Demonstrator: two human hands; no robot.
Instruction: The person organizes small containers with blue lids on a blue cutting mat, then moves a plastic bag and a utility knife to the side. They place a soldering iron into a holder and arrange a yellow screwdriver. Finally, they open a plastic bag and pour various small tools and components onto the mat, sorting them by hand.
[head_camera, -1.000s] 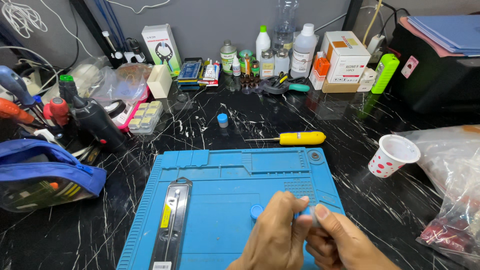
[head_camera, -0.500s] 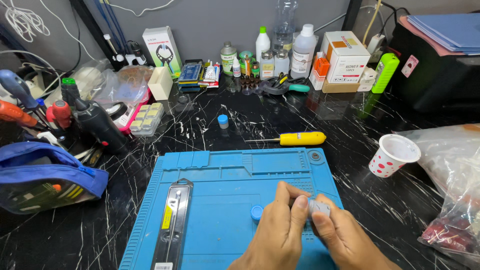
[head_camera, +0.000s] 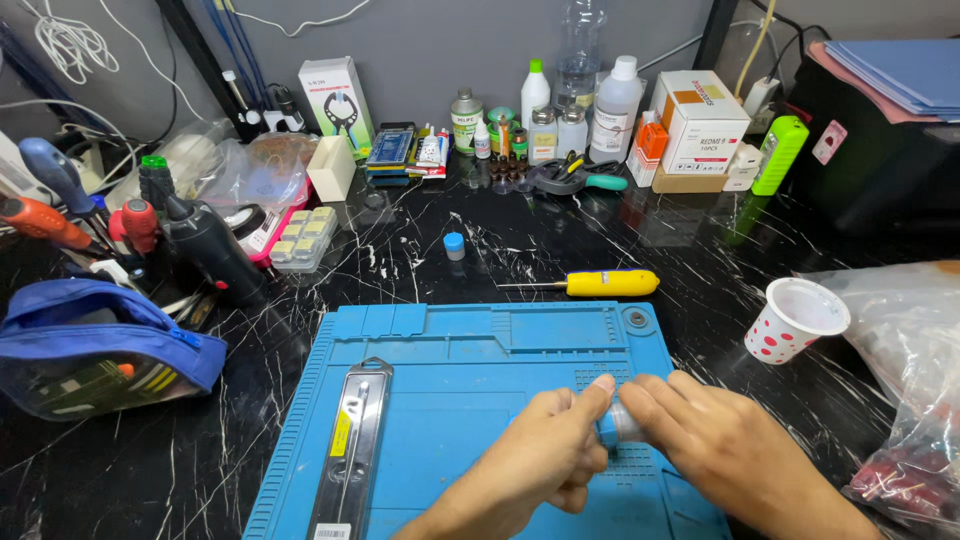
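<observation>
Both hands meet over the blue work mat, the left hand and right hand together grasping a small pale blue-capped bottle between their fingertips, apparently working its cap, which calls for a firm counter-twisting grip.

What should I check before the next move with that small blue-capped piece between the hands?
1. Left hand grip on the small blue-capped piece: ok, fingers meet it.
2. Right hand on the same piece: ok.
3. Piece held over the blue work mat: ok.
4. Metal frame apart from both hands: ok.
5. Yellow-handled screwdriver lying off the mat: ok.
6. Whether the cap is loose or tight: cannot tell, fingers hide it.
</observation>
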